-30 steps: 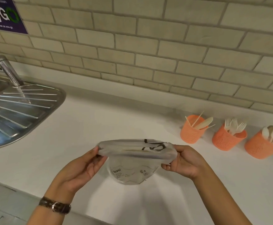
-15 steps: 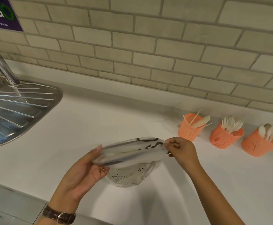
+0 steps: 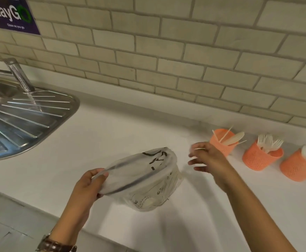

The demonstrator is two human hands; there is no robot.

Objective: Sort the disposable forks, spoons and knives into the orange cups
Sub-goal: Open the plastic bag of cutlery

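while the left hand (image 3: 86, 188) pinches the rim of a clear plastic bag (image 3: 145, 180) above the counter's (image 3: 130, 128) front edge, the right hand (image 3: 207, 160) hangs beside it, fingers spread, blurred, holding nothing i can make out. three orange cups (image 3: 262, 157) of cutlery line the counter's back right edge.

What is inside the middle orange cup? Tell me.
White disposable forks stand in the middle orange cup, tines up above the rim. Their handles and the cup's bottom are hidden by its wall.

Soft indoor light; right hand (image 3: 205, 159) motion-blurred; wide-angle edge distortion.
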